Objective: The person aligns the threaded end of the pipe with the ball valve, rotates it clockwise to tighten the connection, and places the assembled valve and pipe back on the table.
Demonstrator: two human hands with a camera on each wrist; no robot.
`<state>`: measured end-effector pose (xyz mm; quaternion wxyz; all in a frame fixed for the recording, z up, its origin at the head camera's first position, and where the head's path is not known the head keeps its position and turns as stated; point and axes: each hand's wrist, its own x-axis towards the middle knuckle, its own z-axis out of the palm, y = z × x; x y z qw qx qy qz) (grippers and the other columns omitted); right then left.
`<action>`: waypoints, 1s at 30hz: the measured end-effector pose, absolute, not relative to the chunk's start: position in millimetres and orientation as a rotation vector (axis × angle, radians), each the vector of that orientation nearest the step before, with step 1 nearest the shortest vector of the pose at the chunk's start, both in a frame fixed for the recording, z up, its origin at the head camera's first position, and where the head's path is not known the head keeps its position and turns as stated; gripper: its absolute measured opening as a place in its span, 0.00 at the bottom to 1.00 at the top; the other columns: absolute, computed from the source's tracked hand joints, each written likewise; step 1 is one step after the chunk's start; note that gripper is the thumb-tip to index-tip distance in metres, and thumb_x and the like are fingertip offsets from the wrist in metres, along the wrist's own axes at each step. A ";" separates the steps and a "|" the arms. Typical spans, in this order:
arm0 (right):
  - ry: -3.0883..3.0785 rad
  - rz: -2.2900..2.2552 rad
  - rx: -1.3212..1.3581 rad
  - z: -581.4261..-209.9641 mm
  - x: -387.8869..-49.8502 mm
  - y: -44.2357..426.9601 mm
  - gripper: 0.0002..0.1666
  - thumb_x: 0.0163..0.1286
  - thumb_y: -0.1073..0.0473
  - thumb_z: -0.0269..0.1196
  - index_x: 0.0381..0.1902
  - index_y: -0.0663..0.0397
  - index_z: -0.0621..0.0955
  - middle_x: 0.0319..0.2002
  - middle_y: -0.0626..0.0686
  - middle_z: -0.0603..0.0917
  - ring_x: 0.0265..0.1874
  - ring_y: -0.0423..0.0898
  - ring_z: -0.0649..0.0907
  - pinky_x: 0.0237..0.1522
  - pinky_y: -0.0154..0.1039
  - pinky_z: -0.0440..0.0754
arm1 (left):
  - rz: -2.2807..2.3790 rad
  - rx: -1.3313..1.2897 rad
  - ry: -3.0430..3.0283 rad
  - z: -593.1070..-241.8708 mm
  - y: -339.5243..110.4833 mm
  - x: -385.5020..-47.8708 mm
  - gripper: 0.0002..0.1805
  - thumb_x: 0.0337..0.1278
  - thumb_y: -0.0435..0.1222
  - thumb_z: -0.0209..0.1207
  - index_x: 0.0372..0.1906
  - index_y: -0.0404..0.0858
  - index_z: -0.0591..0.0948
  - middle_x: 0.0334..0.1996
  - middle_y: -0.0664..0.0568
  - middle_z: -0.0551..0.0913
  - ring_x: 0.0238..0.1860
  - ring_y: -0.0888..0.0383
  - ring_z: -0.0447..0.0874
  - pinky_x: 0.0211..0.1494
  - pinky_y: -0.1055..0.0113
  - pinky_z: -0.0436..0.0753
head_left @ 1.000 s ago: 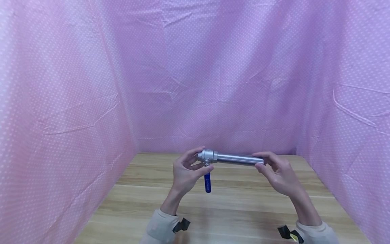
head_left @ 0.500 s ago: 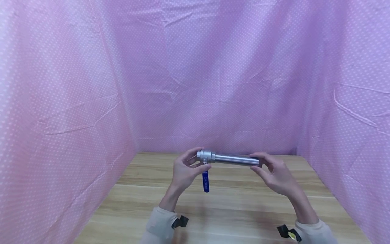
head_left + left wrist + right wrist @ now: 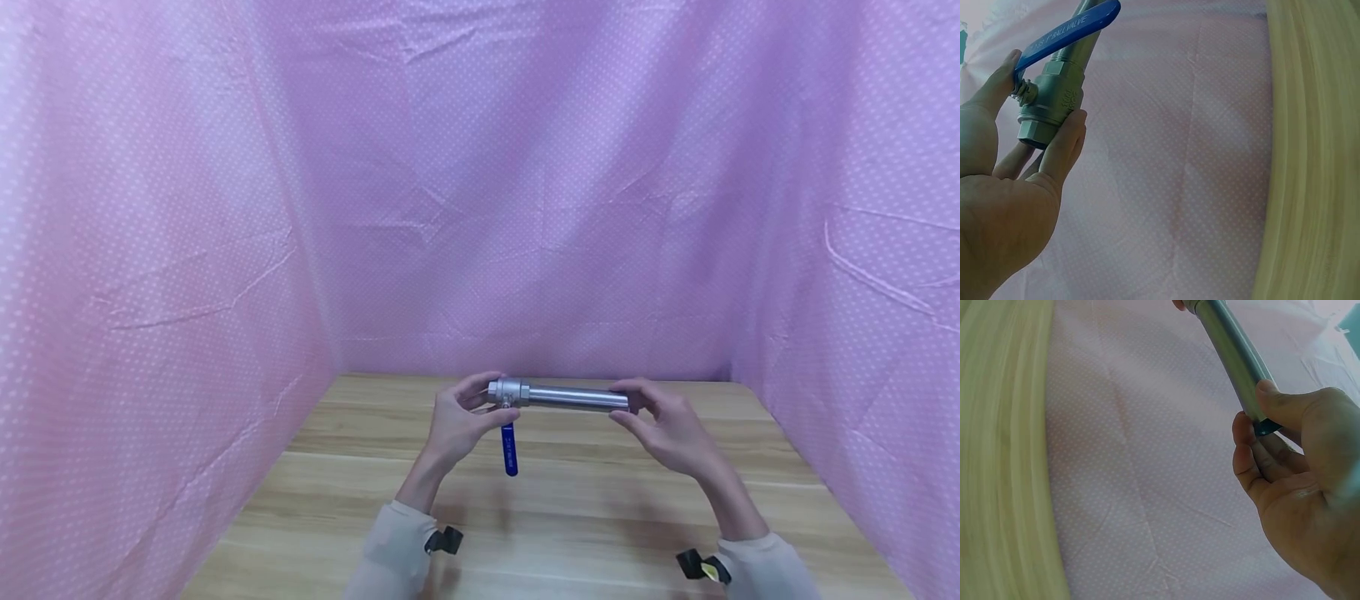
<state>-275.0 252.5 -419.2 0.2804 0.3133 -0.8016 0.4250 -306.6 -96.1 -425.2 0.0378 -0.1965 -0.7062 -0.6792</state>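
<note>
A silver ball valve [image 3: 510, 390] with a blue lever handle [image 3: 510, 450] is joined to a straight steel pipe [image 3: 573, 397]; both are held up off the table, nearly level. My left hand [image 3: 459, 423] grips the valve body at its left end, thumb beside the base of the lever and fingers behind the body. In the left wrist view the lever [image 3: 1069, 32] slants up over the pipe, and lettering shows on it. My right hand [image 3: 671, 429] pinches the pipe's right end between thumb and fingers. The right wrist view shows the dark end of the pipe [image 3: 1238, 359] between them.
Below the hands lies a wood-grain table [image 3: 570, 517]. Pink dotted cloth [image 3: 540, 208] hangs behind it and along both sides. Each sleeve cuff has a black strap piece [image 3: 445, 540] near the wrist.
The right hand and the pipe's right end have shifted a little to the left and slightly down. The left hand keeps its grip on the valve, nearly in place.
</note>
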 end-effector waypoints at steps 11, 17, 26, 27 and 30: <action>-2.327 1.182 0.712 -442.6 -289.3 252.9 0.20 0.71 0.73 0.76 0.59 0.63 0.88 0.36 0.49 0.88 0.37 0.32 0.83 0.43 0.20 0.84 | -2.133 -0.566 -2.222 -449.9 -95.0 -322.9 0.38 0.58 0.33 0.83 0.74 0.35 0.83 0.70 0.36 0.88 0.70 0.38 0.90 0.73 0.59 0.93; -2.435 1.213 0.656 -452.6 -298.1 256.3 0.20 0.73 0.69 0.76 0.61 0.63 0.87 0.38 0.50 0.90 0.36 0.32 0.84 0.36 0.26 0.86 | -2.153 -0.548 -2.258 -465.1 -93.6 -331.3 0.39 0.59 0.34 0.83 0.74 0.33 0.82 0.70 0.37 0.88 0.70 0.40 0.90 0.74 0.60 0.92; -2.567 1.231 0.633 -468.6 -307.3 264.7 0.18 0.73 0.68 0.76 0.58 0.63 0.87 0.40 0.51 0.93 0.37 0.32 0.86 0.39 0.32 0.91 | -2.146 -0.497 -2.345 -489.1 -88.8 -337.6 0.39 0.57 0.34 0.84 0.73 0.32 0.83 0.69 0.35 0.88 0.70 0.41 0.91 0.74 0.62 0.93; -2.582 1.240 0.636 -470.2 -307.9 266.2 0.17 0.73 0.68 0.76 0.58 0.62 0.87 0.41 0.51 0.93 0.38 0.32 0.87 0.40 0.32 0.92 | -2.140 -0.497 -2.354 -491.1 -88.2 -337.8 0.38 0.57 0.34 0.84 0.73 0.31 0.83 0.69 0.35 0.89 0.69 0.41 0.91 0.73 0.63 0.93; -2.615 1.287 0.665 -475.6 -309.7 270.5 0.17 0.74 0.68 0.75 0.58 0.64 0.87 0.44 0.55 0.93 0.41 0.35 0.89 0.44 0.32 0.94 | -2.123 -0.511 -2.376 -497.0 -86.5 -338.4 0.37 0.56 0.32 0.84 0.71 0.30 0.84 0.67 0.34 0.90 0.68 0.41 0.92 0.72 0.63 0.94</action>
